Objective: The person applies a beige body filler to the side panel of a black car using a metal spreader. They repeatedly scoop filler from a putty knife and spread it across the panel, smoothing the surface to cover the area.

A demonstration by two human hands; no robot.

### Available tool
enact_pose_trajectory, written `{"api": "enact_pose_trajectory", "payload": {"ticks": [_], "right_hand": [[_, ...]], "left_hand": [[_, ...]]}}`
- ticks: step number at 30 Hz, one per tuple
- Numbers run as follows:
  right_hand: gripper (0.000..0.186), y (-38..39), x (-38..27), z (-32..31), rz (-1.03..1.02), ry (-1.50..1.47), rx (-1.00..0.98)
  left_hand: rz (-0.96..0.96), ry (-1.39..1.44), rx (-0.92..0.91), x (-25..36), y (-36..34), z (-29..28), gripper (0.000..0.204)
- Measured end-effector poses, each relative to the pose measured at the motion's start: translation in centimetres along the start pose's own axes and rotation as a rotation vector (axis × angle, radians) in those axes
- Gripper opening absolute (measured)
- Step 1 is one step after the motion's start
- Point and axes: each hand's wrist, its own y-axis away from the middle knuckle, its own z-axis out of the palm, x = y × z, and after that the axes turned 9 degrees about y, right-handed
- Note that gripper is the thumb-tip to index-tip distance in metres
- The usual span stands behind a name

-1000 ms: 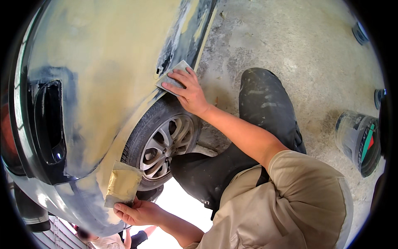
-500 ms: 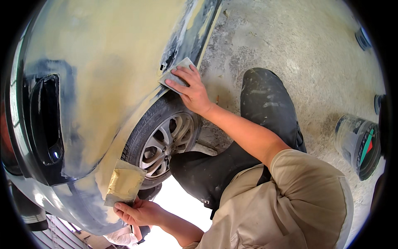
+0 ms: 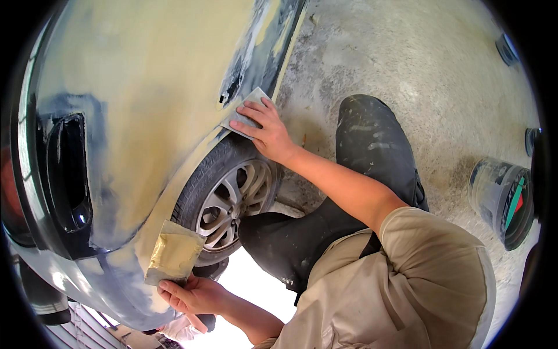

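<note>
My right hand (image 3: pixel 263 129) presses a thin grey square putty spreader (image 3: pixel 244 116), fingers spread over its back, flat against the car's body panel (image 3: pixel 168 64) just above the wheel arch. Its working face is hidden. Lower left, my left hand (image 3: pixel 189 295) pinches the lower edge of a thin square putty board (image 3: pixel 174 254) coated with yellowish putty. The board is in front of the panel, beside the tyre; whether it touches cannot be told. Beige filler and dark patches cover the panel. Below the arch sits the wheel (image 3: pixel 232 200) with its silver spoked rim.
My bent knees (image 3: pixel 372 145) are beside the wheel on the concrete floor (image 3: pixel 430 70). A clear plastic bucket (image 3: pixel 500 200) stands at the right. A dark lamp recess (image 3: pixel 72 171) opens at the panel's left. Another person's hand (image 3: pixel 196 323) shows at the bottom.
The view has shifted slightly, with the car panel a little lower. My right hand and the spreader have moved slightly down near the arch. The other person's hand below has shifted.
</note>
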Motion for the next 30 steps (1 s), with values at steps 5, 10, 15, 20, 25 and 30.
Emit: {"api": "enact_pose_trajectory", "payload": {"ticks": [5, 10, 15, 20, 25, 30], "right_hand": [[0.051, -0.1, 1.4, -1.4, 0.04, -0.017, 0.011], [0.041, -1.3, 3.4, -1.5, 0.399, -0.258, 0.201], [0.034, -3.5, 4.4, -2.4, 0.804, -0.652, 0.35], [0.039, -5.8, 3.2, -7.3, 1.118, -1.061, 0.362], [0.042, -6.1, -1.1, -11.1, 1.12, -1.364, 0.141], [0.037, -4.7, -9.2, -15.6, 0.733, -1.364, -0.481]], "left_hand": [[0.042, 0.011, 0.024, 0.7, 0.0, 1.0, 0.033], [0.02, 0.016, -0.008, 1.1, -0.1, 0.1, 0.033], [-0.034, 0.025, 0.04, 1.5, 0.6, 0.4, 0.033], [-0.109, 0.089, -0.007, 0.8, 0.8, 0.7, 0.037], [-0.259, 0.142, -0.054, -0.4, 1.7, 1.3, 0.032], [-0.443, 0.2, -0.349, -1.7, 3.7, 3.0, 0.023]]}}
